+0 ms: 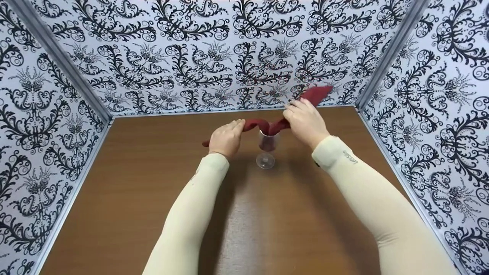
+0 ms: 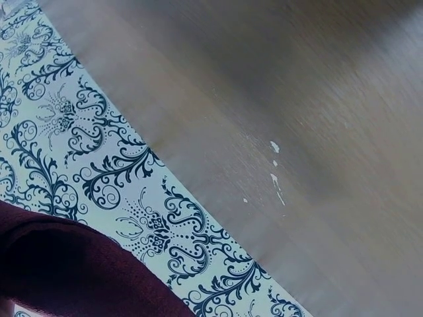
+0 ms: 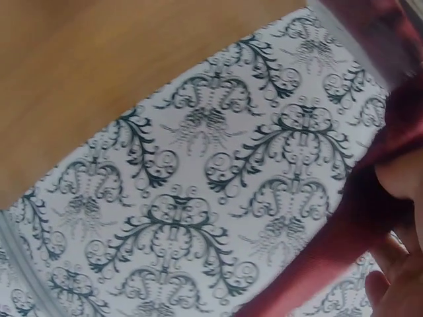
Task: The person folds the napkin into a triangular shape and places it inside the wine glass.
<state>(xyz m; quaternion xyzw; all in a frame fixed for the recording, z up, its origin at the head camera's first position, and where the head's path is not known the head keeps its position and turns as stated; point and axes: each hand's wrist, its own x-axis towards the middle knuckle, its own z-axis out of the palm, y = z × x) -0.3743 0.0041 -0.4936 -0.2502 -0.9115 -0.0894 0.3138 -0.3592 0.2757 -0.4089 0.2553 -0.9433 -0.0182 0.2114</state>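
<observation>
A dark red cloth napkin (image 1: pixel 256 124) dips at its middle into a clear stemmed glass (image 1: pixel 266 143) standing upright on the table. My left hand (image 1: pixel 226 138) grips the rolled part left of the glass, and a short end pokes out beyond it. On the other side, my right hand (image 1: pixel 305 120) holds the cloth, whose wider end flares up past the fingers. The right wrist view catches the red cloth (image 3: pixel 310 257) between fingers and thumb, with part of the glass (image 3: pixel 360 46) at the upper corner. In the left wrist view a dark cloth fold (image 2: pixel 79 264) fills the lower left.
The brown wooden table (image 1: pixel 153 172) is enclosed by walls with a black-and-white scroll pattern (image 1: pixel 183 57). Grey metal posts (image 1: pixel 72 65) stand at the back corners. A few pale scuff marks (image 2: pixel 275 185) show on the tabletop.
</observation>
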